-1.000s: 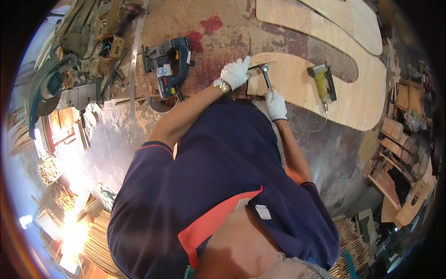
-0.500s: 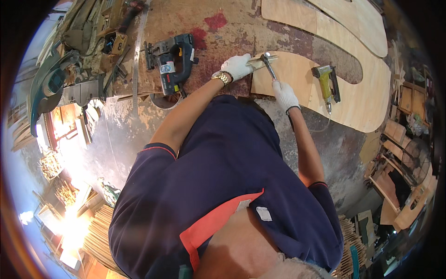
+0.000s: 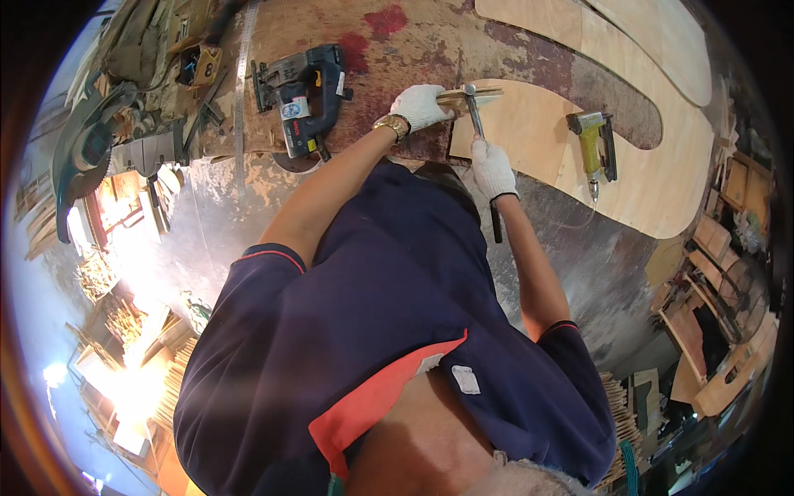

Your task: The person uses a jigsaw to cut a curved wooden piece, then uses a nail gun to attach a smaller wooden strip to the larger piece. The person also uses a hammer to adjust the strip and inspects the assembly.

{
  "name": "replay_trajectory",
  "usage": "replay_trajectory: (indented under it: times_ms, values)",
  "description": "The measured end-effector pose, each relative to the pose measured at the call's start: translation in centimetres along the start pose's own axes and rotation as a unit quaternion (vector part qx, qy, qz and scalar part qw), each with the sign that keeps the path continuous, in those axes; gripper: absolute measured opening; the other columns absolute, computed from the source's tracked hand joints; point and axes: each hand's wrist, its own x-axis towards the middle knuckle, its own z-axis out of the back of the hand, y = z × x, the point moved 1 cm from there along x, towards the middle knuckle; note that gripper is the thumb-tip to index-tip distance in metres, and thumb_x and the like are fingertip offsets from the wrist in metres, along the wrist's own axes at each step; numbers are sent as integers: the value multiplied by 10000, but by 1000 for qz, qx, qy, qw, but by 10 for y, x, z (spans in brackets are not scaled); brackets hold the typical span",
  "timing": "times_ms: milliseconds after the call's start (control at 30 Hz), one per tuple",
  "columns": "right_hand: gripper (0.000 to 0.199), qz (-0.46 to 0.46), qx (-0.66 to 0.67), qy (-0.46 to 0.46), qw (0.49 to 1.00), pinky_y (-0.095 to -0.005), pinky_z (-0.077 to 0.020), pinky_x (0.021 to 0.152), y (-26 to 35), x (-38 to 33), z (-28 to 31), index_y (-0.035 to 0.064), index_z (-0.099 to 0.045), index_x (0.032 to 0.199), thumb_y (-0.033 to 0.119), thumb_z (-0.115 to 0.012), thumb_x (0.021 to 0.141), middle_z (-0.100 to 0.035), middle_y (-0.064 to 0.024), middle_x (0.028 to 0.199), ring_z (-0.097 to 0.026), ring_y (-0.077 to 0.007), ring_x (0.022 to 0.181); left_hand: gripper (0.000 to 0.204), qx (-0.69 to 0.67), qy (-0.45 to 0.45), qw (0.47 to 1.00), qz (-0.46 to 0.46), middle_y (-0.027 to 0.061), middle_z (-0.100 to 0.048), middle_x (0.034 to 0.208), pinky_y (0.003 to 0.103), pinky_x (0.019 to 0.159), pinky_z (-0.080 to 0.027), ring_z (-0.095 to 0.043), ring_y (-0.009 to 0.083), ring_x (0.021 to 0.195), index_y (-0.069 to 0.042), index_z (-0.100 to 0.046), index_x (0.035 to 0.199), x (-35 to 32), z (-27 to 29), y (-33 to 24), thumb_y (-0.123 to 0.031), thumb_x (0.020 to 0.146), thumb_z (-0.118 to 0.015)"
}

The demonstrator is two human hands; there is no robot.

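Observation:
My gloved left hand [image 3: 420, 107] grips the left end of a short bundle of thin wood strips [image 3: 490, 93] over the bench. In my gloved right hand [image 3: 494, 169] is a hammer [image 3: 474, 112], held by its handle, whose dark end sticks out below the fist. Its metal head lies over the strips, just right of my left fingers; whether it touches them I cannot tell. Beneath the strips and hammer is a curved plywood panel [image 3: 529, 124]. On that panel, right of my right hand, rests a yellow-green nail gun [image 3: 590, 145] with a thin hose.
A jigsaw [image 3: 306, 107] lies on the worn bench [image 3: 447, 41] to the left, beside a long metal ruler [image 3: 242, 91]. Farther left stands a circular-blade saw [image 3: 87, 149]. More plywood panels [image 3: 645, 41] lie at the far right. Stacked wood pieces [image 3: 728, 289] line the right side.
The hammer's head has shifted slightly left and up, and its handle end now shows below my right fist. My view has shifted a little; the left hand still grips the strips.

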Motion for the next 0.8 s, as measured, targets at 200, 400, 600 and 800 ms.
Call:
replay_trajectory:
  times_ms: [200,400,600,800]
  values:
    - [598,-20,-8,-43,999,-580,-500,877,14,-11,-11,-34,-685,988,480,-388,1057,-661,-358,982,-623,-558,1007,410,54,24,998,1,158,-759,1011,470,862,-568,-723,356,968,-132,-754,1095,13,3,-1,-449,837,-733]
    - [562,-25,8,-23,999,-583,-513,823,22,-9,-10,-37,-684,1023,445,-396,1063,-658,-364,932,-627,-569,959,453,51,63,997,9,164,-763,1017,467,845,-580,-726,364,958,-114,-773,1080,28,1,9,-484,819,-750]
    - [469,-37,22,-120,992,-591,-516,798,59,32,-52,-2,-671,1139,393,-432,1058,-685,-336,915,-662,-535,925,612,-125,48,987,84,236,-680,986,427,825,-534,-667,321,913,82,-677,956,33,-19,29,-513,814,-694]
    - [426,40,193,-190,962,-438,-501,670,55,18,-37,-18,-700,1044,356,-498,1071,-651,-188,747,-636,-264,680,660,-128,209,962,123,147,-672,748,408,689,-548,-700,224,752,46,-704,955,39,-8,27,-603,836,-716]
